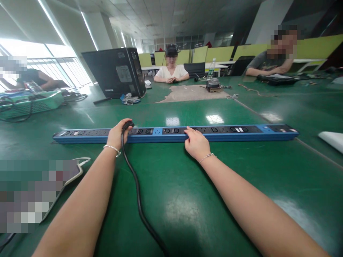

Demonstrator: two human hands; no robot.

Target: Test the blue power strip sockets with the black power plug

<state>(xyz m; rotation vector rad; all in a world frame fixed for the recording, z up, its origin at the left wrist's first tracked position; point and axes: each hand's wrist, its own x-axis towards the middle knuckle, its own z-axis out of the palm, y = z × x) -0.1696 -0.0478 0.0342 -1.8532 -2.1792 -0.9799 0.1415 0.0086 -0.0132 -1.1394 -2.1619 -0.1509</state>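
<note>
A long blue power strip with a black socket face lies crosswise on the green table. My left hand is closed around a black plug, held over the strip left of its middle. From that plug a black cable runs down toward the near edge of the view. My right hand grips the strip right of its middle, fingertips on the top face and thumb side against the front. Whether the plug touches a socket cannot be made out. Both wrists wear thin bracelets.
A black computer case stands at the back left, with gloves beside it. A green basket sits at far left. Cardboard bears a dark round object. Several people sit around the table. A white object is at right.
</note>
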